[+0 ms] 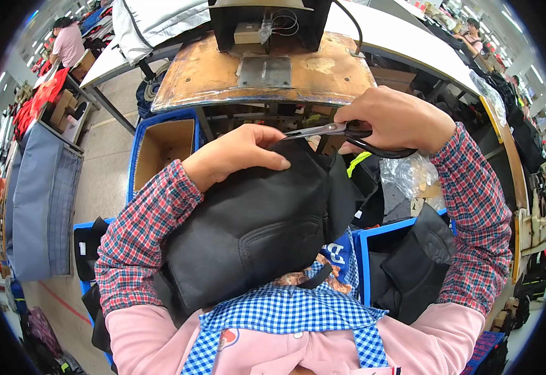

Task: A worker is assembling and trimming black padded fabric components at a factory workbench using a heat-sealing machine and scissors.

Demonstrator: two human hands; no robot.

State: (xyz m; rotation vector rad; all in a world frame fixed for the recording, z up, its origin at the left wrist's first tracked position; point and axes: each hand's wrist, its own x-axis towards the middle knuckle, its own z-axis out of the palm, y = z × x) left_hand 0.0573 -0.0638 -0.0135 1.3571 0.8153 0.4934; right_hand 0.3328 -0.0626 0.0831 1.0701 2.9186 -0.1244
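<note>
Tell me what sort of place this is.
Probably a bag-sewing workshop or factory floor. The right hand works scissors at a black fabric bag held by the left hand, blue crates hold more black pieces, and other workers sit at long tables.

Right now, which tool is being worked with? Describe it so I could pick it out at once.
Start at the worn wooden workbench with its grey metal plate; just below its front edge, the right hand holds scissors over the black fabric bag that the left hand steadies. They are the only metal tool there: silver blades pointing left, black loop handles.
</note>
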